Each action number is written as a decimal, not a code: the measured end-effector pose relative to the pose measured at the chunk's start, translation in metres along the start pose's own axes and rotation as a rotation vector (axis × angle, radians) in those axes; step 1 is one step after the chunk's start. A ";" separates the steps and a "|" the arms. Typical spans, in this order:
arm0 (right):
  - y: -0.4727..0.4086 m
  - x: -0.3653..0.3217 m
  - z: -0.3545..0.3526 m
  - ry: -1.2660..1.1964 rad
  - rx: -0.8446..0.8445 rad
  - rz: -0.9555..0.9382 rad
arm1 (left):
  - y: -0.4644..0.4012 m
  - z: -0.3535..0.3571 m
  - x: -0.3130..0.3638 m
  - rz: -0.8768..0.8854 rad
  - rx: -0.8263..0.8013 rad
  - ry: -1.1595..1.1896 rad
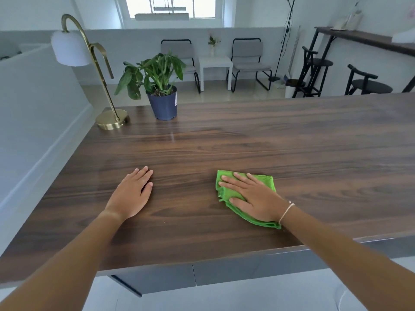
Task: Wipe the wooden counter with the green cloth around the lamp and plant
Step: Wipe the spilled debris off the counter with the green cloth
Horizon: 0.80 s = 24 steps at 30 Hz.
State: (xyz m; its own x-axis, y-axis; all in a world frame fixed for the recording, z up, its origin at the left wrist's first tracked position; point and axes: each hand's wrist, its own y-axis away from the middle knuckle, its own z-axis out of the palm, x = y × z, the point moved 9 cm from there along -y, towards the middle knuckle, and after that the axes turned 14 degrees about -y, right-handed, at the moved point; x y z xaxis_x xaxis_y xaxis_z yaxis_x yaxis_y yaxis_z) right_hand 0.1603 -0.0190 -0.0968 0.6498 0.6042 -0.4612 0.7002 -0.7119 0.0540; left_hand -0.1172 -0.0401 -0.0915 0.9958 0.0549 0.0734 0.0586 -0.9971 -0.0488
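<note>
Head view looks down on the wooden counter (247,135), a dark, grained slab that fills most of the frame and runs well beyond both hands. Far ahead of the left hand, at the counter's back edge, stands the lamp (89,70) — a brass arch with a white shade hanging over its round base. Just beside the lamp, and still far forward of the left hand, sits the plant (157,84), leafy and green in a dark blue pot. Both stand well apart from the hands.

Nearer the front edge, the green cloth (267,179) lies flat on the wood, crumpled at its edges, directly under the right hand (251,196). That hand is spread open, palm down, fingers splayed across the cloth and pressing it to the surface — not gripping it. A thin bracelet (286,212) circles the wrist behind it.

Off to that hand's left, with bare wood between them, the left hand (132,194) rests flat on the counter, palm down, fingers together and relaxed, holding nothing.
</note>
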 end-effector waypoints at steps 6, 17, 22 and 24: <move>-0.030 0.097 -0.049 0.016 0.124 0.328 | 0.000 -0.004 0.001 -0.015 0.027 0.009; -0.154 0.042 -0.028 0.025 0.090 0.299 | -0.001 -0.005 -0.002 -0.034 0.024 0.045; -0.127 -0.012 0.001 0.036 -0.014 0.014 | -0.003 -0.007 -0.004 -0.047 0.013 0.085; -0.107 -0.007 -0.002 0.046 -0.030 -0.037 | -0.006 -0.010 -0.013 -0.072 0.005 0.087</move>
State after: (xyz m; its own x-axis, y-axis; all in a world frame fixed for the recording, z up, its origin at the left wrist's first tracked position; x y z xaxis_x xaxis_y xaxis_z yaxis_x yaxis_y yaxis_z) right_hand 0.0818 0.0537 -0.0976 0.6360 0.6459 -0.4224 0.7318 -0.6785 0.0644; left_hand -0.1309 -0.0357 -0.0826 0.9791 0.1218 0.1628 0.1307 -0.9904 -0.0451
